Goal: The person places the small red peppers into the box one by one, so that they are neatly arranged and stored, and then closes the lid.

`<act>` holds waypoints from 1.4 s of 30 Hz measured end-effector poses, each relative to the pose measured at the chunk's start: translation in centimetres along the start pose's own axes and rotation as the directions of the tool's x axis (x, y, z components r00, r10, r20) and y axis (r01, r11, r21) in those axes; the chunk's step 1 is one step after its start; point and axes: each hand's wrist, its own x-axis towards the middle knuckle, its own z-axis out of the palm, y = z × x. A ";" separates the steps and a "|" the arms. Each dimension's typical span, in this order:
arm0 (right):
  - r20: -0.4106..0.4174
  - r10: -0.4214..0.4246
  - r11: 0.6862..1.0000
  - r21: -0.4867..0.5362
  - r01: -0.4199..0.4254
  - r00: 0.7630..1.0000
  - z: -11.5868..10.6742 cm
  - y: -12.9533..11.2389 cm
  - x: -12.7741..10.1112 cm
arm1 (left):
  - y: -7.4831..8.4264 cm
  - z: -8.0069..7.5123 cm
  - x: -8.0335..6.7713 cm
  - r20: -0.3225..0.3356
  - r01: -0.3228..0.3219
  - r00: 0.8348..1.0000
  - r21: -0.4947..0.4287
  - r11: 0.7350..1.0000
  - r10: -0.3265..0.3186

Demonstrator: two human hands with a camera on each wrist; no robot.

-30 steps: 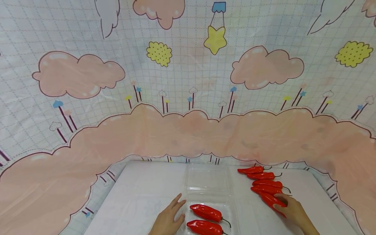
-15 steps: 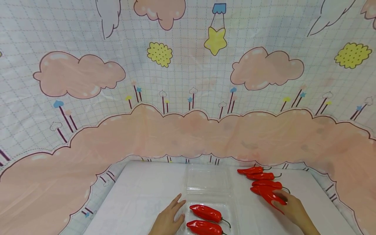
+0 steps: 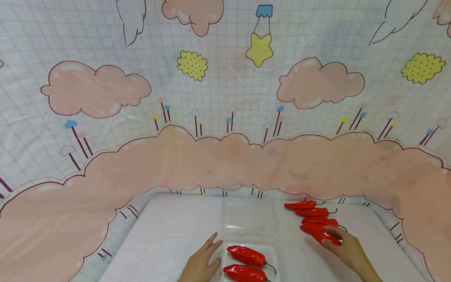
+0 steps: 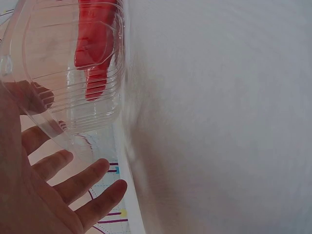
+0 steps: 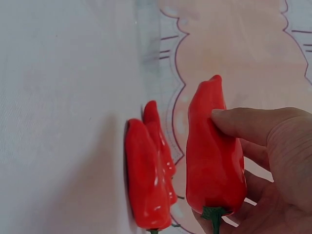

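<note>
Red pepper [image 5: 214, 151] pinched in right hand [image 3: 347, 250]; left hand [image 3: 201, 264], fingers spread, touches unlabelled clear tray [image 3: 278, 254].

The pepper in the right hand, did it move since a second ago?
Yes. The pepper in the right hand has moved up and back, toward the three peppers lying on the table; it now overlaps the nearest one.

The left hand [image 3: 200, 264] lies low in the head view at about 6 o'clock, palm down, fingers straight and slightly spread, pointing toward 1 o'clock; the left wrist view shows its fingers [image 4: 73, 184] extended and relaxed, gripping nothing; the right hand [image 3: 343, 250] sits toward 4 o'clock, its forearm running off the lower right edge, its thumb [image 5: 248, 122] and curled fingers closed in a grip, knuckles turned upward.
</note>
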 end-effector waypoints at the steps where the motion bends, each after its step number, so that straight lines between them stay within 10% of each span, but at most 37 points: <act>1: -0.002 -0.004 1.000 0.004 0.004 1.000 0.1 -0.2 -0.1 | 0.0 0.0 0.0 -0.001 0.001 1.000 0.000 1.000 -0.001; 42: 0.002 -0.079 0.989 0.127 0.078 0.997 4.6 -7.0 -0.9 | -0.2 0.1 0.2 0.009 -0.012 1.000 -0.010 1.000 0.012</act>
